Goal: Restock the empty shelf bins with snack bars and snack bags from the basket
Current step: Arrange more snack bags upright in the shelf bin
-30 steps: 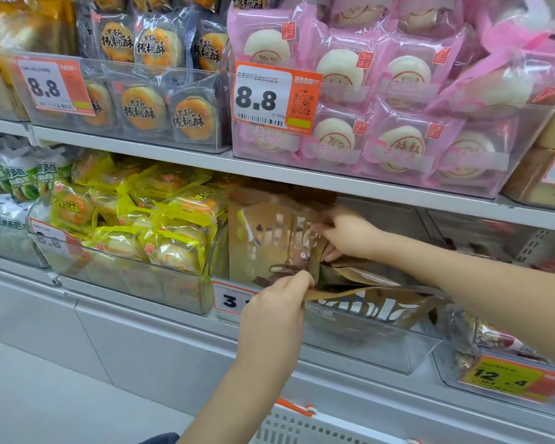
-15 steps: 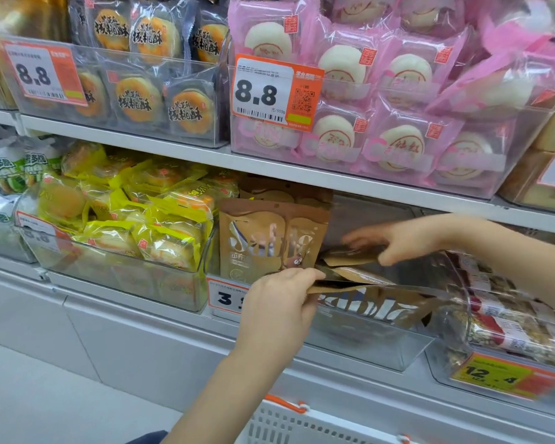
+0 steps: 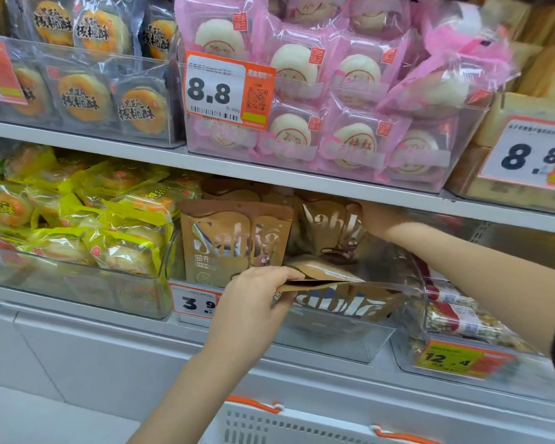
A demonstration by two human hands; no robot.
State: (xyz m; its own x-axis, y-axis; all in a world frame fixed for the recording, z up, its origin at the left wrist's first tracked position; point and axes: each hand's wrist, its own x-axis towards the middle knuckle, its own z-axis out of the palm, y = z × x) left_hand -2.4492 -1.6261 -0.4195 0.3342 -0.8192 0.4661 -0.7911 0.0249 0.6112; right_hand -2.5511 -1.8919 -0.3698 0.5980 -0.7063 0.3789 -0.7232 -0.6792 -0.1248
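Left hand closed in a pinch on the near end of a flat brown snack bag, held level over the front rim of the clear bin on the lower shelf. Right hand reached far into the same bin, just under the upper shelf edge, fingers pressed against the top of a leaning brown bag; grip around it partly hidden, so closed or merely pushing cannot be told. To the left in that bin, another brown bag standing upright, more of the kind behind it. On the bin front, a price label partly covered by the left wrist. Left of the bin, yellow-wrapped pastries heaped in a neighbouring bin. Right of it, bars in clear wrap above an orange tag. On the upper shelf, pink-wrapped white buns behind an 8.8 tag, and round orange cakes to the left. Nearest, at the bottom edge, the white basket with orange handle clips.
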